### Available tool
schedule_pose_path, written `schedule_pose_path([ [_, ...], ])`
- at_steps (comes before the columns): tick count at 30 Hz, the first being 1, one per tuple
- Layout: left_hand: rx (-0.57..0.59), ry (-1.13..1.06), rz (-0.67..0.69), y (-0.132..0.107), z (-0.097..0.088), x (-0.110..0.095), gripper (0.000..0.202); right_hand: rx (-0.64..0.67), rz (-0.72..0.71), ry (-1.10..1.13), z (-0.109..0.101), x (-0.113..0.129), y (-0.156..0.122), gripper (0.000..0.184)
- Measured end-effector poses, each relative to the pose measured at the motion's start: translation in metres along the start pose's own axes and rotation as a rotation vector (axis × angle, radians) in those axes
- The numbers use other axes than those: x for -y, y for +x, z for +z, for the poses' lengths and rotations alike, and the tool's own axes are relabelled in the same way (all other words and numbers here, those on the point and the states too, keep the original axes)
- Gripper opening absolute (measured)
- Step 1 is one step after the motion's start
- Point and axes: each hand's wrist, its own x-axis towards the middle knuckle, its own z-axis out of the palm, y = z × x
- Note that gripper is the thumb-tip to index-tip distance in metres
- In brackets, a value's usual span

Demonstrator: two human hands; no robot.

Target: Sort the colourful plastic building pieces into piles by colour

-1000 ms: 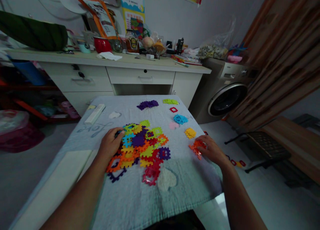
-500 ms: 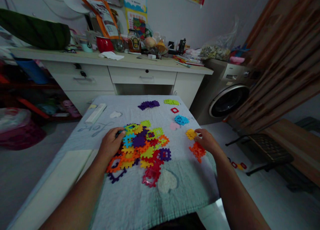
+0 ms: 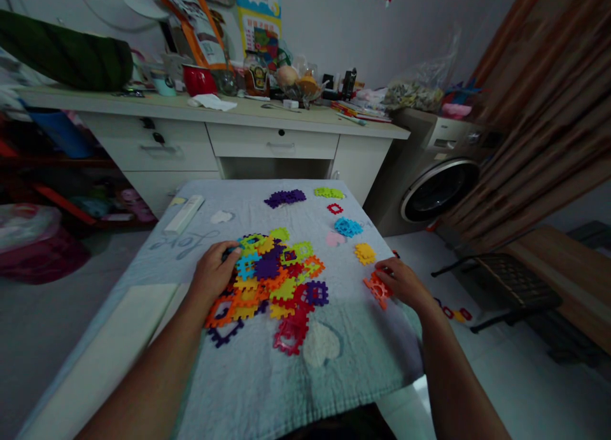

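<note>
My left hand (image 3: 216, 267) rests at the left edge of a mixed pile of interlocking plastic tiles (image 3: 268, 268), in many colours. Its thumb and fingers are closed around a dark tile (image 3: 228, 254), mostly covered by the hand. At the table's right side my right hand (image 3: 401, 281) has its fingers curled in against the orange tile stack (image 3: 377, 290); what they pinch, if anything, is hidden. A small yellow tile stack (image 3: 365, 253) lies just beyond that hand. Farther back are blue tiles (image 3: 348, 227), a single red frame tile (image 3: 335, 208), green tiles (image 3: 328, 192) and purple tiles (image 3: 285, 198).
A cloth covers the low table (image 3: 344, 357). A long white box (image 3: 185, 215) lies at its far left. Behind stands a white desk (image 3: 281, 144) with a watermelon (image 3: 67, 53) and jars, beside a washing machine (image 3: 439, 179). A stool (image 3: 510, 281) is at right.
My right hand has drawn away from the yellow stack, shifting right and nearer to me, onto the orange stack. My left hand stays at the pile's left edge.
</note>
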Motion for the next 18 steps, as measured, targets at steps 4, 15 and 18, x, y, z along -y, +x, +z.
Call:
schedule_pose_path([
  [4,-0.002,-0.024,0.014,-0.001,0.001,0.001,0.043,0.008,-0.035,-0.026,-0.003,-0.001,-0.003,0.025],
  [15,-0.005,-0.016,0.03,0.0,0.002,0.004,0.043,0.161,-0.418,-0.077,0.018,0.115,0.028,0.031],
  [18,-0.004,-0.006,0.027,0.0,0.001,0.001,0.042,0.208,-0.466,-0.135,0.039,0.132,0.036,0.037],
])
